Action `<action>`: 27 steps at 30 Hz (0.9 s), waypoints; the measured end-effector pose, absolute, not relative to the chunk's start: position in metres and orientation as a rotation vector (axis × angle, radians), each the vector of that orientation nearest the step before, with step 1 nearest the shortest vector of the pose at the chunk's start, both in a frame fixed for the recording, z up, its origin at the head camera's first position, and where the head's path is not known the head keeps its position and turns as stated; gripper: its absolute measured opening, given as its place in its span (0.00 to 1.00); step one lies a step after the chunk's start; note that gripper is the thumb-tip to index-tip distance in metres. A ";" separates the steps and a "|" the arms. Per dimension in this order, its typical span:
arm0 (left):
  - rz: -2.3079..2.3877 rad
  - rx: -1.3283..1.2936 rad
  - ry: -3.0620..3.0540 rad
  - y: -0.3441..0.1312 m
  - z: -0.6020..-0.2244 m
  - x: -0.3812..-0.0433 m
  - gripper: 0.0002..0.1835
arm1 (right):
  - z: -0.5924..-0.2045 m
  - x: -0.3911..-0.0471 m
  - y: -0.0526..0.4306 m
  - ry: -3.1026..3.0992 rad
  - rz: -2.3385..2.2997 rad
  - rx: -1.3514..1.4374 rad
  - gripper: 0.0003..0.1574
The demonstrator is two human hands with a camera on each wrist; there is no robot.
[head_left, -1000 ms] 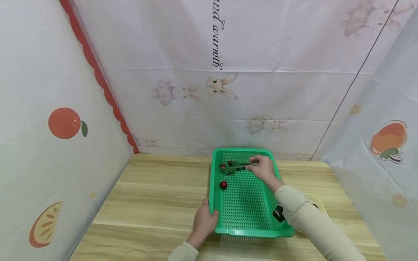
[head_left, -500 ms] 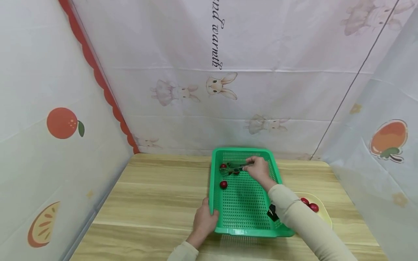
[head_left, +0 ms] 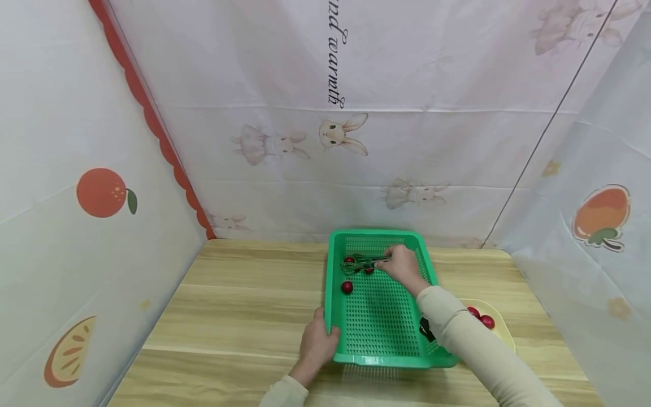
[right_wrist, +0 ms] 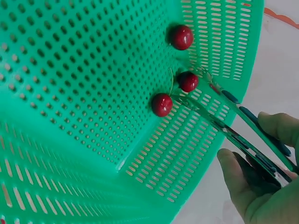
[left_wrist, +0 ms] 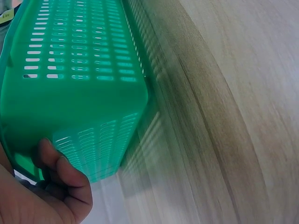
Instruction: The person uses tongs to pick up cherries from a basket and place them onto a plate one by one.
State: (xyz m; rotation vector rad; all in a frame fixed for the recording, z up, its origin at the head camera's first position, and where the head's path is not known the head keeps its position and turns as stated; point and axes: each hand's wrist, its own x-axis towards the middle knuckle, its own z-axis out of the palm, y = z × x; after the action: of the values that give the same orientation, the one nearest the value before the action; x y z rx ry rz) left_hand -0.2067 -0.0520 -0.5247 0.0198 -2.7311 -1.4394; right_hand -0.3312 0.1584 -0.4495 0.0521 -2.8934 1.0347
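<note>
My left hand (head_left: 317, 343) grips the near left rim of a green perforated plastic basket (head_left: 391, 362), fingers curled under the edge. My right hand (head_left: 402, 264) holds metal tongs (right_wrist: 212, 119) with dark grips between thumb and fingers. The tongs reach down into the basket's far left part, their arms spread. Three red cherries lie inside there. In the right wrist view the middle cherry (right_wrist: 188, 81) sits between the tong tips, a second cherry (right_wrist: 162, 104) lies beside the lower tip, and a third cherry (right_wrist: 181, 37) is above, apart from both tips.
A pale yellow plate (head_left: 503, 333) with red cherries (head_left: 487, 321) stands right of the basket, partly behind the right sleeve (head_left: 473, 345). The wooden table (head_left: 244, 305) ends at printed cloth walls at the back and sides.
My right hand has drawn slightly left and nearer with the tongs. A cherry right of the tips has come into view, and more of the plate shows. The left hand stays on the rim.
</note>
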 end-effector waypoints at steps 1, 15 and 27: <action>-1.440 0.017 -2.729 -0.052 -0.524 -0.207 0.26 | -0.449 -0.331 0.158 -2.892 1.021 0.060 0.22; -1.453 0.011 -2.723 -0.056 -0.524 -0.204 0.26 | -0.449 -0.327 0.146 -2.845 1.060 -0.013 0.17; -1.468 0.005 -2.729 -0.059 -0.525 -0.200 0.26 | -0.449 -0.320 0.139 -2.792 1.032 0.039 0.14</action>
State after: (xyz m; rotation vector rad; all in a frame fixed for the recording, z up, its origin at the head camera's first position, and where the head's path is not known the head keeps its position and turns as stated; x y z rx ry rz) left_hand -0.1997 -0.0589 -0.5254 0.0055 -2.7287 -1.4679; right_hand -0.3200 0.1388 -0.4487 0.0387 -2.7918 1.0318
